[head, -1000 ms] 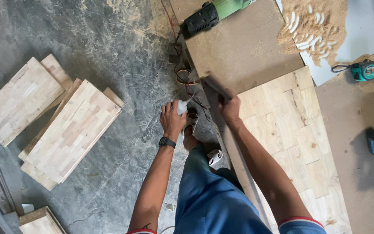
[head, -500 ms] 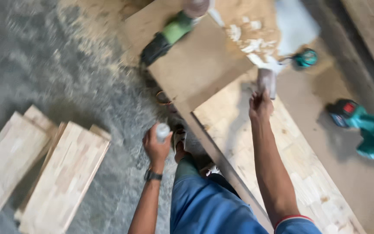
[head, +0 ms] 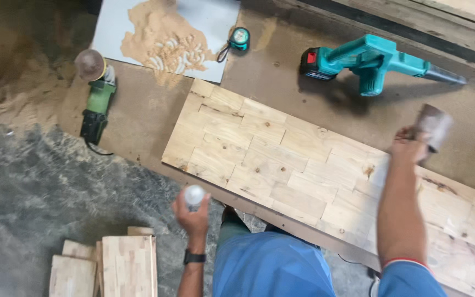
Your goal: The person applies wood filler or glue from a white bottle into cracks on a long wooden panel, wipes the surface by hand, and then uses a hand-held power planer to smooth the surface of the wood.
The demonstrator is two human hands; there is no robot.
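My left hand (head: 192, 215) is closed around a small white bottle (head: 194, 196), held upright just in front of the near edge of the workbench. My right hand (head: 409, 144) grips a flat metal scraper (head: 434, 126) raised over the far edge of a long jointed wood panel (head: 281, 159) that lies diagonally on the brown bench top (head: 149, 110). The scraper is blurred. My right forearm reaches across the panel. A dark watch sits on my left wrist.
A teal cordless blower (head: 372, 60) lies beyond the panel. A green angle grinder (head: 97, 93) rests at the bench's left end. A grey sheet (head: 138, 27) carries a sawdust pile (head: 163, 38), with a teal tape measure (head: 239, 38) beside it. Stacked wood panels (head: 111, 267) lie on the concrete floor.
The view swung right over the bench. My right hand moved further right along the panel, raising the scraper. My left hand keeps the bottle and rose towards the bench edge.
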